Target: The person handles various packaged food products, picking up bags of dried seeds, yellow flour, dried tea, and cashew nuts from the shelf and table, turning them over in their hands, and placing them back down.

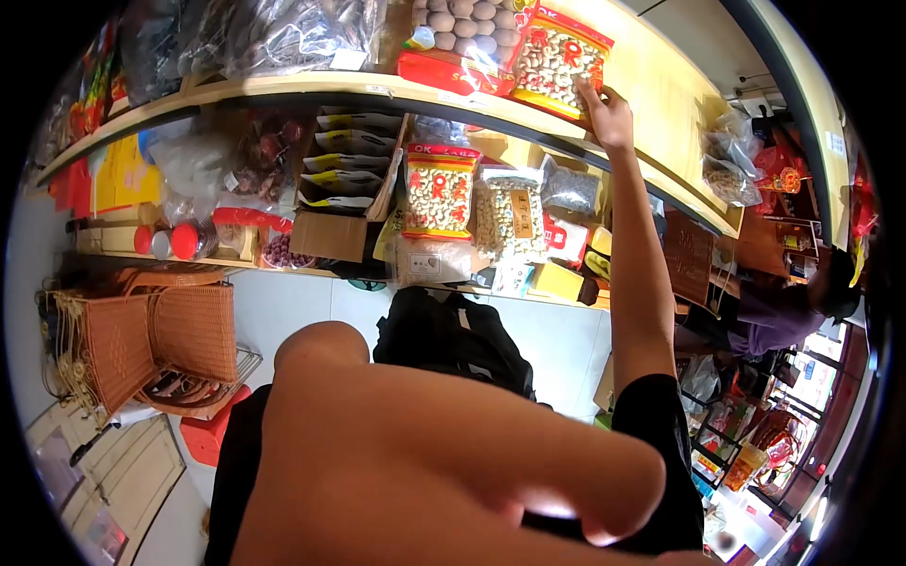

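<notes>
My right hand [607,115] reaches up to the upper shelf, fingers closed on the right edge of a red-and-yellow bag of cashews [559,68]. A bag of round brown nuts [472,28] lies against its left side. My left hand [444,443] is very close to the camera and fills the lower middle of the view. Its fingers look curled, and whatever they may hold is hidden. On the lower shelf, a similar bag of cashews [440,193] stands beside a clear bag of pale nuts [511,212].
The wooden upper shelf [661,85] carries clear bags of dark dried goods [302,38]. Below are a cardboard box [330,236] of packets and red-lidded jars [193,241]. A black backpack [453,335] is on the floor, wicker chairs [193,335] at left. A person in purple [774,316] is at right.
</notes>
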Demonstrator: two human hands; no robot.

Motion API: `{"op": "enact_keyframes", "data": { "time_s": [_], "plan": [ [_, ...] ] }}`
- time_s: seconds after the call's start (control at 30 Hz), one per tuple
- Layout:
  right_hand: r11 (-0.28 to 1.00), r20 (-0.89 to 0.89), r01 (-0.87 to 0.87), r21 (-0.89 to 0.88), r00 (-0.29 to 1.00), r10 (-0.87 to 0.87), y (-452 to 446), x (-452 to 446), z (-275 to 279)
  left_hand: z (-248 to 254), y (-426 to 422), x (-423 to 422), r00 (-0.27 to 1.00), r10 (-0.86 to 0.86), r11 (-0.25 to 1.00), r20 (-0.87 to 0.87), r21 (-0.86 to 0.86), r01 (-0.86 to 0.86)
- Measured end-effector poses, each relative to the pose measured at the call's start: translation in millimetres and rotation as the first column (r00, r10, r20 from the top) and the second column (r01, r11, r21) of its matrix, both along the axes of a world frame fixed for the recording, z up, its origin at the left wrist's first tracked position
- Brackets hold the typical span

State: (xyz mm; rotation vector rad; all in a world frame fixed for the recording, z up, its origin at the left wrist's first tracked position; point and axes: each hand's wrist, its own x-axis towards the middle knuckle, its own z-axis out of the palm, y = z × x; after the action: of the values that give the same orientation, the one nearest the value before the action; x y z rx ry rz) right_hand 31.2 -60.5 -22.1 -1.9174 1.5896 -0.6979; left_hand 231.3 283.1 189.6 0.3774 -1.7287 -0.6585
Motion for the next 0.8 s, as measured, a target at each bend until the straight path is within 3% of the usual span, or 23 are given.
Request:
{"op": "enact_keyframes", "data": {
  "time_s": [0.13, 0.23, 0.27, 0.3, 0.37, 0.4, 0.43, 0.47, 0.5, 0.53, 0.57, 0.63, 0.67, 0.7, 0.73, 0.8],
  "plan": [
    [1.000, -0.128, -0.004, -0.009, 0.992, 0.003, -3, 1, 0, -7, -6, -1, 0.999, -0.021, 0.999, -0.031, 0.028, 0.022],
    [0.987, -0.245, 0.103, -0.120, 0.961, -0.130, 6, 2, 2, -25, -13, -3, 0.995, -0.041, 0.991, -0.087, 0.124, 0.051],
    [0.987, -0.242, 0.110, -0.117, 0.961, -0.136, 11, 2, 2, -41, -18, -4, 0.993, -0.031, 0.978, -0.113, 0.204, 0.054],
    [0.956, -0.048, 0.134, -0.259, 0.987, -0.151, 17, 1, 1, -62, -24, -6, 0.990, -0.019, 0.955, -0.138, 0.291, 0.059],
    [0.845, 0.324, 0.242, -0.476, 0.942, -0.087, 32, 0, -7, -152, -42, -15, 0.988, 0.065, 0.777, -0.139, 0.629, 0.037],
    [0.780, 0.268, 0.159, -0.605, 0.963, 0.011, 45, -3, -10, -181, -47, -23, 0.954, 0.194, 0.568, -0.229, 0.819, 0.081],
    [0.700, 0.364, 0.160, -0.696, 0.919, 0.151, 55, -5, -26, -232, -50, -24, 0.950, 0.310, 0.544, -0.042, 0.827, -0.141],
    [0.718, 0.341, 0.126, -0.685, 0.926, 0.162, 73, -12, -44, -291, -48, -23, 0.896, 0.420, 0.492, 0.144, 0.794, -0.358],
    [0.671, 0.319, 0.115, -0.733, 0.929, 0.188, 96, -12, -61, -345, -40, -21, 0.864, 0.433, 0.392, 0.258, 0.809, -0.439],
    [0.717, 0.327, 0.086, -0.691, 0.922, 0.204, 125, -8, -67, -388, -34, -18, 0.821, 0.434, 0.290, 0.371, 0.805, -0.517],
    [0.775, 0.413, 0.109, -0.623, 0.887, 0.207, 148, -1, -87, -414, -32, -14, 0.820, 0.432, 0.284, 0.375, 0.806, -0.519],
    [0.916, 0.350, -0.010, -0.400, 0.923, 0.163, 189, -4, -135, -446, -27, -8, 0.819, 0.448, 0.149, 0.359, 0.873, -0.464],
    [0.984, 0.343, -0.028, -0.176, 0.935, 0.088, 208, 1, -144, -445, -26, -7, 0.820, 0.441, 0.135, 0.366, 0.876, -0.463],
    [0.999, 0.343, -0.014, 0.037, 0.939, 0.000, 220, 4, -165, -439, -29, -7, 0.771, 0.422, 0.067, 0.478, 0.831, -0.552],
    [0.987, 0.270, -0.030, 0.155, 0.963, -0.013, 226, 6, -178, -435, -32, -7, 0.710, 0.398, -0.001, 0.581, 0.774, -0.634],
    [0.968, 0.165, -0.028, 0.250, 0.986, -0.014, 232, 8, -218, -437, -39, -6, 0.717, 0.420, 0.023, 0.556, 0.784, -0.621]
  ]
}}
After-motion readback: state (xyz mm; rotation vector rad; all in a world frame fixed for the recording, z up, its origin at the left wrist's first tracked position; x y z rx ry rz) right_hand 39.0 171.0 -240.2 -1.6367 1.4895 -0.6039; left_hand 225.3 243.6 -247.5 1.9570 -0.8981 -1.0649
